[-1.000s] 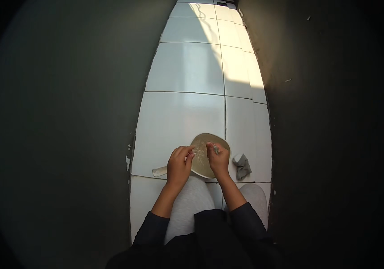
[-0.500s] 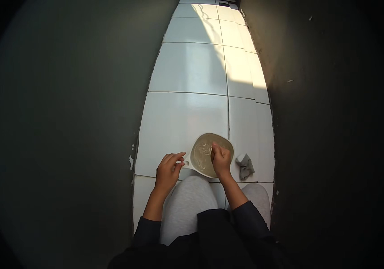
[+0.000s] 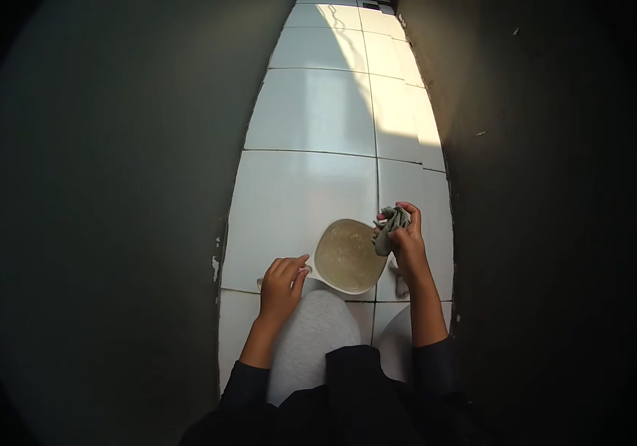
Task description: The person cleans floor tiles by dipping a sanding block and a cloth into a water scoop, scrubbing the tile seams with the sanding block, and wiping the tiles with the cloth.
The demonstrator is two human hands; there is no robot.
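Observation:
A pale water dipper (image 3: 321, 276) with cloudy, brownish water in it rests low in front of my knees. My left hand (image 3: 282, 286) is closed over its handle, whose end shows beyond the hand at the left. Over the dipper's right rim, my right hand (image 3: 410, 241) grips a crumpled grey cloth (image 3: 390, 230), fingers curled round it. Another small grey and white piece of cloth (image 3: 401, 287) lies on the floor below my right hand, partly hidden by the wrist.
White floor tiles (image 3: 309, 111) run forward between two dark walls, the left wall (image 3: 110, 208) and the right wall (image 3: 556, 223). Sunlight falls on the far right tiles. My knees in light grey trousers (image 3: 317, 334) are close behind the dipper.
My right hand has risen from its fist over the water and moved right, with the grey cloth now showing in it. My left hand stays at the handle.

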